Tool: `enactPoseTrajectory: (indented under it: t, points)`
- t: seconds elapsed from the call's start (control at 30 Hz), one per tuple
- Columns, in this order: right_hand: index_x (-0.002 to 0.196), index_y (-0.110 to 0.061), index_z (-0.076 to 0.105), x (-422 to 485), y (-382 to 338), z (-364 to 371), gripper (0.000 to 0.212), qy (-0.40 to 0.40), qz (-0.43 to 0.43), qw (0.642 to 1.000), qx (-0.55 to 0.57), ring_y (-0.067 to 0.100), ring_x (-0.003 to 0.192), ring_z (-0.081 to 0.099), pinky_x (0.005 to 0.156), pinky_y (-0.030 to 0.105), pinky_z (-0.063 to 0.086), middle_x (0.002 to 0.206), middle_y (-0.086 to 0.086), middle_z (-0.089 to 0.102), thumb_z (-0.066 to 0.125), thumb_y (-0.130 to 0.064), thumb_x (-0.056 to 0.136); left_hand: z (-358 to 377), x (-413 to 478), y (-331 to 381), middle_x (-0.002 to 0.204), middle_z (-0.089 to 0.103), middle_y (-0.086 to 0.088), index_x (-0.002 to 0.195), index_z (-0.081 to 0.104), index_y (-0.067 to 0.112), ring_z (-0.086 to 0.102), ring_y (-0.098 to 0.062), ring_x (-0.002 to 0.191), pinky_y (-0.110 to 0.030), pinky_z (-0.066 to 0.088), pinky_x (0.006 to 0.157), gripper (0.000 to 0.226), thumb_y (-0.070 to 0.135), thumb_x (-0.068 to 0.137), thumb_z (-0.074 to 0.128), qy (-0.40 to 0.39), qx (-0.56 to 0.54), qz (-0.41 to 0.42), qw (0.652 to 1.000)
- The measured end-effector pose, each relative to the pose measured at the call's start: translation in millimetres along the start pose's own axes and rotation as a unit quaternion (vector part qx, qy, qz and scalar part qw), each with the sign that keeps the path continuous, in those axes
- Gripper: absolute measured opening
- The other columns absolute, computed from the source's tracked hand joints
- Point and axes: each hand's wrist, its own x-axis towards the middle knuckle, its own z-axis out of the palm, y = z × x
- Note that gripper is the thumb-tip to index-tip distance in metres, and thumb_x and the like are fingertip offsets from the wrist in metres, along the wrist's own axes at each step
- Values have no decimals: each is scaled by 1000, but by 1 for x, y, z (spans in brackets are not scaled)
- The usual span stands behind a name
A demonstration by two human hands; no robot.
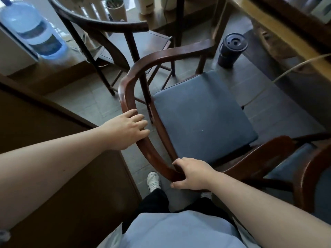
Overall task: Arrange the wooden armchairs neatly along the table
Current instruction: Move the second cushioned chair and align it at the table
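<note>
Gripping the curved back rail of the reddish-brown wooden armchair with the blue seat pad point(200, 115), your left hand point(128, 130) and right hand point(192, 174) are both closed on it; it stands angled beside the pale wooden worktop point(279, 31). Risk: swinging it forward could topple the dark cylindrical flask point(232, 50) on the floor, or snag the pale cable point(279, 77). Chair legs hidden; second armchair point(304, 176) cut off at right.

Three wooden armchairs point(179, 56) point(100, 25) point(308, 167) — two hands point(128, 129) point(192, 173); one water bottle point(34, 29); one black cup point(231, 50).
</note>
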Motion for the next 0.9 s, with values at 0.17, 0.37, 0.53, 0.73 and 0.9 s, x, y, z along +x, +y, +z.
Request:
enactPoseTrajectory:
  t: [0.17,0.37,0.53,0.73,0.9]
  points:
    - [102,-38,47,12,-19,22,61,13,57,997,50,19,80,58,58,28,40,83,-15,59,48,-68,49,16,12,-18,113,63,4,111,55,28,51,-24,112,-45,35,102,26,28,85,59,-7,1,28,1000]
    - [74,-33,49,14,-21,27,36,12,105,993,56,22,72,58,61,29,39,70,-11,54,51,-57,49,15,15,-23,101,68,11,102,59,32,59,-17,98,-39,44,89,17,27,86,54,-23,-39,40,998]
    - [84,-28,54,-6,5,27,37,15,94,995,-5,24,89,64,69,31,45,88,-4,68,58,-52,57,6,26,1,87,67,9,91,58,27,60,-19,82,-38,47,77,13,22,80,55,-6,-69,45,997]
    - [81,-32,51,-63,66,10,30,-18,113,993,-36,23,85,64,64,28,38,84,-5,67,58,-51,58,-20,71,61,84,66,3,88,55,21,61,-27,77,-37,50,68,13,15,77,52,-4,-94,59,994]
    - [85,-33,51,-86,95,2,28,-27,123,991,-38,22,82,63,67,30,43,80,-8,62,60,-47,62,-26,90,70,91,63,5,97,51,22,58,-24,85,-41,51,71,13,31,87,55,26,-95,69,993]
